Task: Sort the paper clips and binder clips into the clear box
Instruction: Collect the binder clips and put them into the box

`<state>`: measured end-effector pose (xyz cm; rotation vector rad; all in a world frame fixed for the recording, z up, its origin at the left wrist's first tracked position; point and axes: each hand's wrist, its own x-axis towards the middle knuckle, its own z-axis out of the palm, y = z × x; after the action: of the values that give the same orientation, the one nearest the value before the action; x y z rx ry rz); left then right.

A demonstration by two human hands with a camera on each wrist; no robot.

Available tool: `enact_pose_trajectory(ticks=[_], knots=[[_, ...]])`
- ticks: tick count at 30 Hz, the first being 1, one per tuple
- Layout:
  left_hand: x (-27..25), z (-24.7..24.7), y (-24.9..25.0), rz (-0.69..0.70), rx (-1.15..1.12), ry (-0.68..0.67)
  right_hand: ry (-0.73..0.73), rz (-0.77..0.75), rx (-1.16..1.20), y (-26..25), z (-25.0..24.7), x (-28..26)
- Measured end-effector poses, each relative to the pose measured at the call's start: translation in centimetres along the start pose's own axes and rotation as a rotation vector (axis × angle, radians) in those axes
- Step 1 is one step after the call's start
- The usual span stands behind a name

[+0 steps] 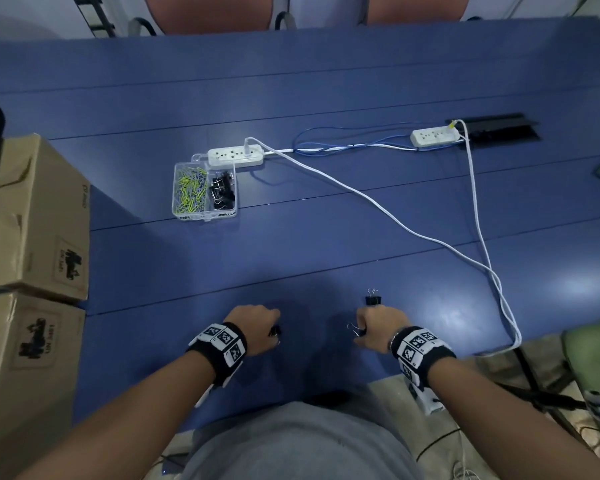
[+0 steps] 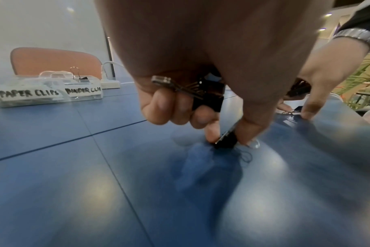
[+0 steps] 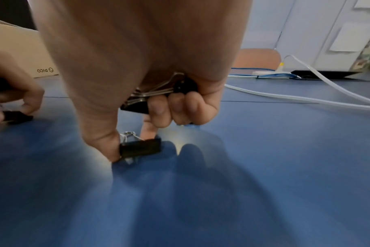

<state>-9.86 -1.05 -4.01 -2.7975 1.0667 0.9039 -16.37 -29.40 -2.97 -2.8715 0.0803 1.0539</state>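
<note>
The clear box (image 1: 205, 212) stands far ahead on the blue table (image 1: 326, 237), with coloured paper clips (image 1: 189, 192) in its left compartment and black binder clips (image 1: 222, 192) in its right. Its labels read "PAPER CLIPS" and "BINDER CLIPS" on the box (image 2: 53, 97). My left hand (image 2: 226, 141) pinches a black binder clip (image 2: 227, 137) on the table and keeps more clips (image 2: 207, 98) in its curled fingers. My right hand (image 3: 135, 142) pinches another binder clip (image 3: 141, 148) on the table, with several clips (image 3: 156, 95) tucked in its palm. In the head view both hands (image 1: 274, 332) (image 1: 369, 308) are near the front edge.
Two white power strips (image 1: 236, 156) (image 1: 435, 135) lie beyond the box, and their white cable (image 1: 478, 237) loops across the right side to the table's front edge. Cardboard boxes (image 1: 32, 220) are stacked at the left. Orange chairs (image 1: 215, 12) stand behind the table.
</note>
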Motion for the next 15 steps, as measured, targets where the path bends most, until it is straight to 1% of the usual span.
enact_pose_trajectory(ticks=[2,4,9,12,15], knots=[[0.4,0.1,0.0,-0.022,-0.020,0.030,0.036,0.019,0.029,0.2,-0.1,0.0],[0.7,0.2,-0.1,-0.044,-0.041,0.060,0.130,0.065,0.087,0.6,-0.4,0.2],[1.1,0.5,-0.1,-0.061,-0.077,0.057,0.358,0.189,0.266,2.4,-1.6,1.2],[1.2,0.5,0.0,-0.069,-0.104,0.055,0.401,0.217,0.335,3.4,-1.9,1.8],[1.4,0.5,0.0,-0.073,-0.119,0.046,0.391,0.215,0.325,3.8,-1.7,2.2]])
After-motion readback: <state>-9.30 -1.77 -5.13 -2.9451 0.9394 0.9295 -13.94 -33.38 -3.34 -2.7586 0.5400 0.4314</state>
